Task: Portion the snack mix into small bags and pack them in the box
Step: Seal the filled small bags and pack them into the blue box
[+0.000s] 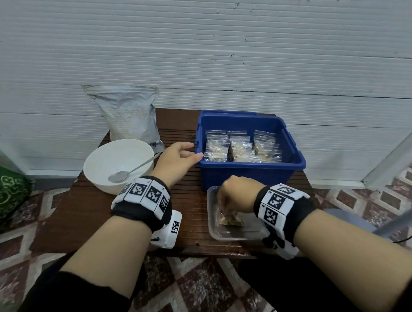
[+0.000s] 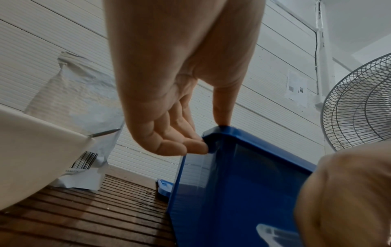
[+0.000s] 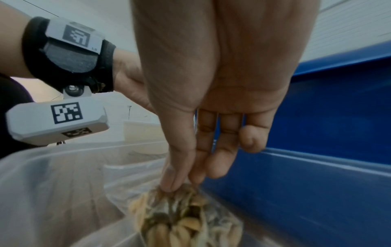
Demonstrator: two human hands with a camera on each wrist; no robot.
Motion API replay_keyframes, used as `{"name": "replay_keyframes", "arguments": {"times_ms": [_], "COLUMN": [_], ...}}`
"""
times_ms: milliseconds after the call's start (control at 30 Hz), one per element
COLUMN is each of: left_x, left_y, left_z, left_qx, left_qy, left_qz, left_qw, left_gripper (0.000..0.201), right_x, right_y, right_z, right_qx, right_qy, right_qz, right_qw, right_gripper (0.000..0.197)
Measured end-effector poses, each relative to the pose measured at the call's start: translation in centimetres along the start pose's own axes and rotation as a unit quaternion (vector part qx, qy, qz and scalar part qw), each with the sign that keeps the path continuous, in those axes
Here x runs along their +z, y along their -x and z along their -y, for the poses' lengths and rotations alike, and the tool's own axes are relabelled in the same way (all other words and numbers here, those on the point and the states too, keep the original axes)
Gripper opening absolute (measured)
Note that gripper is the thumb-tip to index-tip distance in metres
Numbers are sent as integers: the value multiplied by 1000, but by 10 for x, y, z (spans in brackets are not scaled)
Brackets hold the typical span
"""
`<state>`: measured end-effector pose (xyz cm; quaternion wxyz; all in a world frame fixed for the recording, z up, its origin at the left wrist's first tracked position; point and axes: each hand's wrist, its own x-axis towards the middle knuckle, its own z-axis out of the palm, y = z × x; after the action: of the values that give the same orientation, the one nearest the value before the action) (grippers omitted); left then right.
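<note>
The person's right hand [image 1: 234, 194] reaches down into a clear plastic tray [image 1: 211, 217] at the table's near edge, thumb and fingertips [image 3: 169, 183] pinching the top of a small bag of snack mix [image 1: 231, 219] that lies in the tray. The left hand [image 1: 176, 157] rests at the near left corner of the blue box [image 1: 246, 174], thumb on the rim and relaxed fingers touching the outer wall, gripping nothing. Inside the box, filled small bags [image 1: 240, 148] stand packed in rows. The box stands just behind the tray, its front wall close beside the right hand. Left of the box sits a white bowl [image 1: 100, 165] with a metal spoon [image 1: 131, 170] leaning in it, and behind the bowl a large silver pouch [image 1: 129, 114] stands against the white panelled wall [image 1: 205, 49]. A wooden slatted table [image 1: 188, 202] carries everything. A fan [image 2: 359, 103] stands off to the right
</note>
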<state>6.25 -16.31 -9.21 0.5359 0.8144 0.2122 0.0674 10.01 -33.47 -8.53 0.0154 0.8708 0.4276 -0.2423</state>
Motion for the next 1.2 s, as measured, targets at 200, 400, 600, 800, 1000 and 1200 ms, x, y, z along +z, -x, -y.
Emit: {"name": "replay_keyframes", "arguments": {"times_ms": [200,400,600,800,1000,1200], "left_x": [-3,-13,-23,-20,-17,-17], "left_y": [1,15,21,16,14,14], "left_z": [-4,-30,-38,-36,-34,-32], "left_qx": [13,103,115,164,187,210], "left_qy": [-44,-41,-49,-31,-53,-38], "left_qz": [-22,20,140,97,112,98], "left_qw": [999,994,982,981,974,972], "left_gripper": [43,41,33,2,7,5], "right_x": [-22,-38,-35,-32,-28,-28], "right_y": [6,27,31,26,20,22], "right_z": [-10,-6,3,4,-5,-8], "right_qx": [-13,-2,31,27,47,17], "right_qy": [-105,-269,-302,-370,-387,-404], "right_qz": [-43,-177,-328,-369,-388,-392], "right_qw": [993,947,895,852,835,827], "right_gripper": [13,10,16,13,14,14]}}
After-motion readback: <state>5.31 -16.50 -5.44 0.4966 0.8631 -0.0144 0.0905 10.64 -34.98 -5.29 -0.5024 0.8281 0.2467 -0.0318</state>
